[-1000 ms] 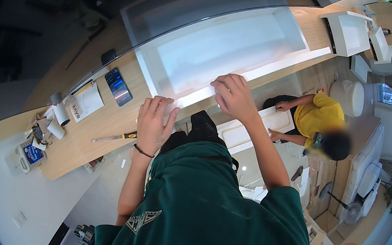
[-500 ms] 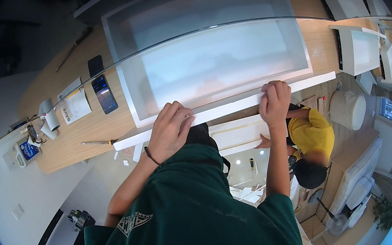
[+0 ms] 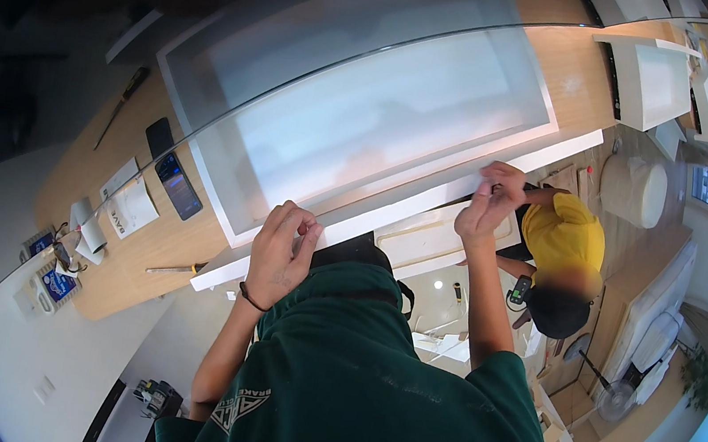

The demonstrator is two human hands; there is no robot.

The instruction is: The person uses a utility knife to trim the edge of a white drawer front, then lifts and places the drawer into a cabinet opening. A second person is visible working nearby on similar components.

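A large white drawer-like box (image 3: 236,197), shallow and pale inside, lies before me with a long white board (image 3: 409,209) along its near side. My left hand (image 3: 281,247) is over the left half of this board, thumb and fingers bent together in a pinch at the box's near rim. Whatever is between the fingertips is too small or hidden to make out. Toward the board's right end, my right hand (image 3: 490,205) is at its edge with curled fingers. Motion smears those fingers, so their hold on the board cannot be told.
On the wooden table (image 3: 120,266) at left lie a phone (image 3: 178,184), a printed paper (image 3: 131,201) and slim tools with dark and yellow handles. A person in yellow (image 3: 562,239) crouches at right near another white frame. White drawers (image 3: 649,85) stand far right; scraps litter the floor.
My left hand has slid left along the board. My right hand has turned and its fingers have shifted at the board's edge. The box and board appear slightly lower left.
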